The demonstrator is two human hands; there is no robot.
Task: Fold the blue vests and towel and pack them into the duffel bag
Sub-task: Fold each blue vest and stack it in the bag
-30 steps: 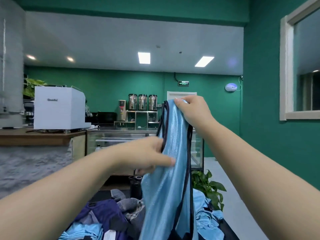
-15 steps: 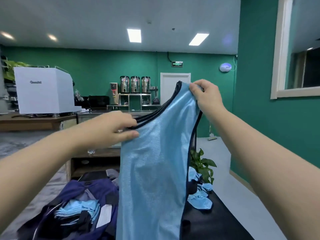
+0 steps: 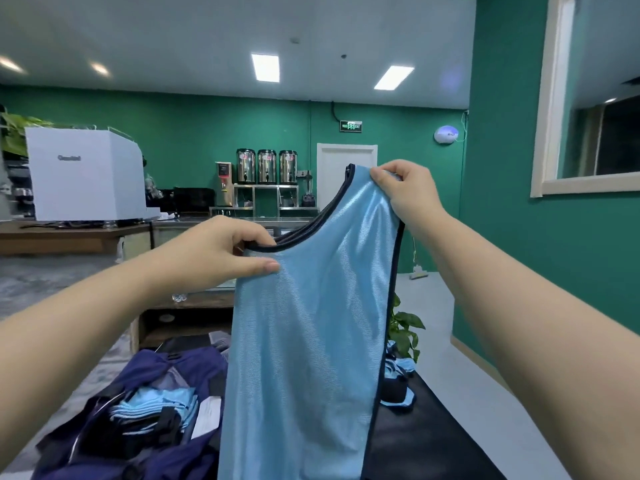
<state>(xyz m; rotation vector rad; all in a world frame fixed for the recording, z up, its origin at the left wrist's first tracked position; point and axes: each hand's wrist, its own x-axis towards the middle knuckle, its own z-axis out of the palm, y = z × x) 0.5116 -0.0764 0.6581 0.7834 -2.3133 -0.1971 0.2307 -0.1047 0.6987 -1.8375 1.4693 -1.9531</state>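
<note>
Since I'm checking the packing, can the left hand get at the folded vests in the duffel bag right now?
Probably not: the left hand pinches the raised vest. The folded vests lie uncovered in the open bag.

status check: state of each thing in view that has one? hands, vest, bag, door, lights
left hand: pinches the vest's neckline
right hand: grips the vest's shoulder strap
vest: held up in the air, hanging unfolded
duffel bag: open, folded blue vests inside
loose vests: unfolded, on the black table
door: closed
ceiling lights: on
</note>
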